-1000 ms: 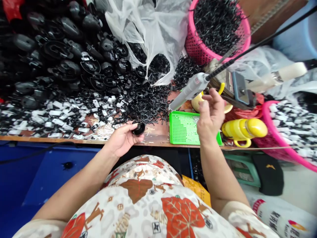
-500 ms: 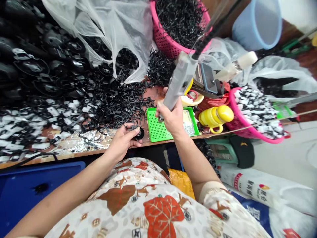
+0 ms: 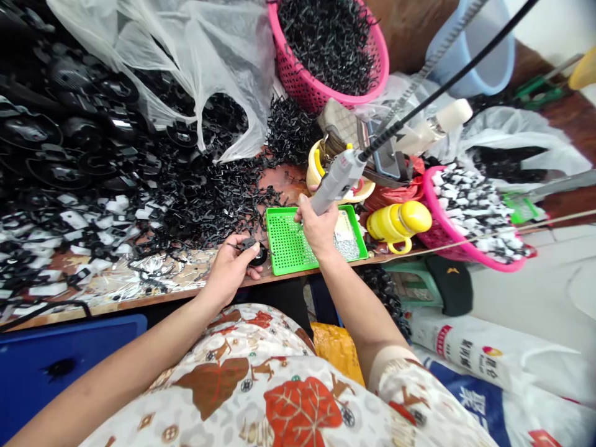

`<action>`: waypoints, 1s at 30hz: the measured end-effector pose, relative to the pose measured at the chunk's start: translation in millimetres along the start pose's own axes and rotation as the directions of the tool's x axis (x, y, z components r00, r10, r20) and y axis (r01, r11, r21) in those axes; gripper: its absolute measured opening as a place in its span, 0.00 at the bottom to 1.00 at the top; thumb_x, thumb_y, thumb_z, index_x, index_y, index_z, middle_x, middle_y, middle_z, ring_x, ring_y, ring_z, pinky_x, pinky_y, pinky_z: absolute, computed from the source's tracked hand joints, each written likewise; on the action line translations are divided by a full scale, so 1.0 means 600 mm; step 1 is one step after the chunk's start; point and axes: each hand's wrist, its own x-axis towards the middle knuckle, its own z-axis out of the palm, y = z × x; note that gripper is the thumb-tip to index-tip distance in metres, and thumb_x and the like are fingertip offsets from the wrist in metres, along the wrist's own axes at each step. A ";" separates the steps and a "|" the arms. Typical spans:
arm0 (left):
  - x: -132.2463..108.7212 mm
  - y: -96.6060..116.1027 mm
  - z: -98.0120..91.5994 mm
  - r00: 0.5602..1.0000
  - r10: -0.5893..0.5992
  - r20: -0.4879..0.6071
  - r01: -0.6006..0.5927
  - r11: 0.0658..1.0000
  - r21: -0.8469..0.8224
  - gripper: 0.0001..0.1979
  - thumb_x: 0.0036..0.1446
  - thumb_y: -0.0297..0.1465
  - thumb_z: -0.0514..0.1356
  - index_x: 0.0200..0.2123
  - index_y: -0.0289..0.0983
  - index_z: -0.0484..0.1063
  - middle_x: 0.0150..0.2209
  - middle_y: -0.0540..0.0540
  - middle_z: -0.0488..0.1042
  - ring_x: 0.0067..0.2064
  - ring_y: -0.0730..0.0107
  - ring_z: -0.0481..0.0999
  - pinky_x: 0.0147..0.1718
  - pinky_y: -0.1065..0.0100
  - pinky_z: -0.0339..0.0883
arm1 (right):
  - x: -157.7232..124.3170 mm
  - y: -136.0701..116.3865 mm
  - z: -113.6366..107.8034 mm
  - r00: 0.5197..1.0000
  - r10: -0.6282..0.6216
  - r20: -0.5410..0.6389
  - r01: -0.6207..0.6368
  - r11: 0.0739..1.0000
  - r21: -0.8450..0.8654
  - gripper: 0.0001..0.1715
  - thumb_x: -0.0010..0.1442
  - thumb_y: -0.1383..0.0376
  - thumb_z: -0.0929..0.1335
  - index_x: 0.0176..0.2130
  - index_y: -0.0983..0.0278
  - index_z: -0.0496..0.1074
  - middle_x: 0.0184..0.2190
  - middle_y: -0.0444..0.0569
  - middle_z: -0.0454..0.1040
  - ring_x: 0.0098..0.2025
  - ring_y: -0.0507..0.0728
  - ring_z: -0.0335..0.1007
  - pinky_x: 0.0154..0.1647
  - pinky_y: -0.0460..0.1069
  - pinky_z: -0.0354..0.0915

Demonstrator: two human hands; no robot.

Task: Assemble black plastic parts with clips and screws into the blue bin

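Note:
In the head view, my left hand (image 3: 229, 268) pinches a black plastic part with a round disc (image 3: 259, 255) at the table's front edge. To its right, my right hand (image 3: 319, 231) is wrapped round a grey electric screwdriver (image 3: 338, 180), held tilted above the green tray (image 3: 284, 270). The screwdriver's tip is hidden by my hand. A black cable (image 3: 419, 105) runs from its top end to the upper right. In the tray's right part lie many small silvery pieces (image 3: 348, 249) and a pale label.
Black plastic parts (image 3: 195, 205) and white-and-black pieces (image 3: 74, 220) are heaped on the left. Behind stands a pink basket (image 3: 302, 74) of black strips. A yellow bottle (image 3: 395, 225), a cream bowl (image 3: 314, 167) and another pink basket (image 3: 454, 251) are at right. A cord crosses there.
The screwdriver has tipped further over to the right and its top end sits lower. My left hand keeps its hold on the black part. The whole view has shifted slightly.

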 end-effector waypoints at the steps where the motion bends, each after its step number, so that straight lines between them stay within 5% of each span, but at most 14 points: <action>1: 0.000 0.000 0.000 1.000 -0.001 -0.002 0.001 1.000 0.003 0.27 0.46 0.42 0.70 0.44 0.38 0.64 0.30 0.53 0.73 0.21 0.72 0.76 0.16 0.73 0.70 | -0.001 0.001 0.000 1.000 0.000 -0.004 0.000 1.000 0.004 0.25 0.57 0.50 0.73 0.48 0.59 0.67 0.22 0.34 0.69 0.18 0.48 0.65 0.22 0.46 0.66; 14: 0.000 0.003 0.001 1.000 -0.017 0.002 0.017 1.000 -0.018 0.26 0.47 0.42 0.70 0.43 0.38 0.63 0.31 0.53 0.73 0.21 0.74 0.76 0.16 0.74 0.69 | -0.006 -0.006 -0.001 1.000 -0.009 -0.007 0.009 0.997 -0.080 0.27 0.58 0.49 0.72 0.51 0.60 0.68 0.23 0.37 0.69 0.20 0.49 0.65 0.24 0.48 0.68; 19: 0.000 0.004 0.001 1.000 -0.012 0.004 0.012 1.000 -0.019 0.26 0.47 0.42 0.70 0.43 0.38 0.63 0.32 0.54 0.73 0.20 0.74 0.76 0.15 0.74 0.69 | -0.029 -0.045 0.009 0.993 -0.104 -0.062 0.110 0.988 0.106 0.30 0.60 0.48 0.72 0.56 0.57 0.68 0.22 0.35 0.66 0.20 0.48 0.65 0.23 0.47 0.67; 26: 0.000 0.001 -0.002 0.999 0.012 0.043 -0.010 0.998 -0.056 0.26 0.48 0.42 0.71 0.44 0.39 0.63 0.33 0.53 0.74 0.21 0.75 0.76 0.16 0.73 0.71 | -0.107 -0.093 0.057 0.983 0.008 0.184 -0.071 0.939 0.335 0.21 0.61 0.49 0.71 0.49 0.56 0.71 0.22 0.37 0.65 0.19 0.50 0.65 0.23 0.48 0.71; 30: 0.002 -0.001 -0.004 0.998 0.011 0.059 -0.006 0.997 -0.076 0.26 0.47 0.41 0.71 0.43 0.39 0.63 0.30 0.54 0.74 0.21 0.73 0.76 0.16 0.74 0.71 | -0.115 -0.088 0.068 0.977 0.027 0.209 -0.097 0.937 0.335 0.18 0.61 0.50 0.72 0.46 0.56 0.70 0.22 0.37 0.67 0.21 0.51 0.68 0.27 0.50 0.73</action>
